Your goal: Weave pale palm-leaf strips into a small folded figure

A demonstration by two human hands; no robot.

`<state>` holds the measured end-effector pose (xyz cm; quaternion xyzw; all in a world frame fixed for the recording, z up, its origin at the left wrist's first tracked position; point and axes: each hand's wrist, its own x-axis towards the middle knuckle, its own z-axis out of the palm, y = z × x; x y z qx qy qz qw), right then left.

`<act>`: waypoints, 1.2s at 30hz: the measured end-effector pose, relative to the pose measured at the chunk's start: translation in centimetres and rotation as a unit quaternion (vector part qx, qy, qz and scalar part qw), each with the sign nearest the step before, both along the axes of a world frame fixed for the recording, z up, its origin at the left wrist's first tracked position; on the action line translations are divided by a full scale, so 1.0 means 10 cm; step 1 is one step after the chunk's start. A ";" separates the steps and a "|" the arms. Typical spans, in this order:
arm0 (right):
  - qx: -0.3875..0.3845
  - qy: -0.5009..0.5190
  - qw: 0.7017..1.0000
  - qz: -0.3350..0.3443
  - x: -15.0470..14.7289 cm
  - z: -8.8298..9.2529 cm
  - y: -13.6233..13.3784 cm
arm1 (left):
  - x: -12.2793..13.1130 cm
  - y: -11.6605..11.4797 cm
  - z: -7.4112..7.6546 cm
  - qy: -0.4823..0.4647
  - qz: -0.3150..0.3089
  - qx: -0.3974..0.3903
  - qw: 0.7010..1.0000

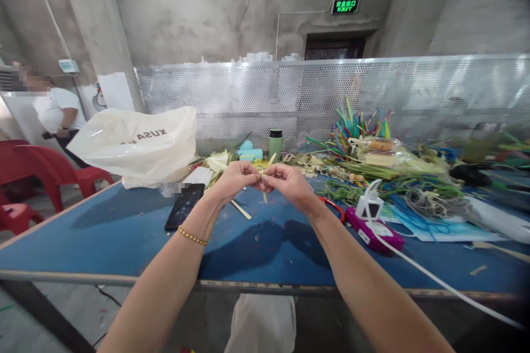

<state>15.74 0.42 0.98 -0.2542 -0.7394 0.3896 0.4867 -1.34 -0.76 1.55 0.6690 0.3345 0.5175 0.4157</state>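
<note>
Your left hand [240, 177] and right hand [289, 179] reach forward and meet above the blue table [124, 242], both pinched on one pale strip [265, 197] between them. One loose strip [240, 209] lies below. One tablet [186, 207] left, one green bottle [275, 147] behind. Right: one purple box [383, 237], white cable [434, 277] trailing nearer you, tangled strands [434, 204] crowding beyond.

Pale strip [271, 159]: middle hidden behind the fingers of the left grip [238, 179] and right grip [287, 181]; any fold or knot there cannot be told.
Forearms [174, 265]: cut off by the bottom edge, about 7 and 5 o'clock.
Bystander [58, 107]: 9 o'clock, head pixelated, lower legs hidden.
Red chairs [35, 160]: cut off by the left edge, 9 o'clock.
Tablet [186, 209]: 8 o'clock, screen content too small to tell.
Black object [474, 174]: 3 o'clock, blurred.
White cable [439, 283]: fades into shadow, 4 o'clock.
</note>
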 end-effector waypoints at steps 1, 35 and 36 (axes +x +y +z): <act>0.010 -0.012 1.000 -0.013 0.00 0.00 0.01 | 0.01 0.01 -0.01 0.007 0.014 0.010 1.000; 0.083 0.001 0.994 -0.076 0.06 0.05 0.04 | 0.07 -0.12 0.04 0.050 -0.025 -0.012 0.998; 0.086 -0.006 0.993 -0.083 0.07 0.04 0.05 | 0.07 -0.11 0.03 0.047 -0.025 -0.013 0.998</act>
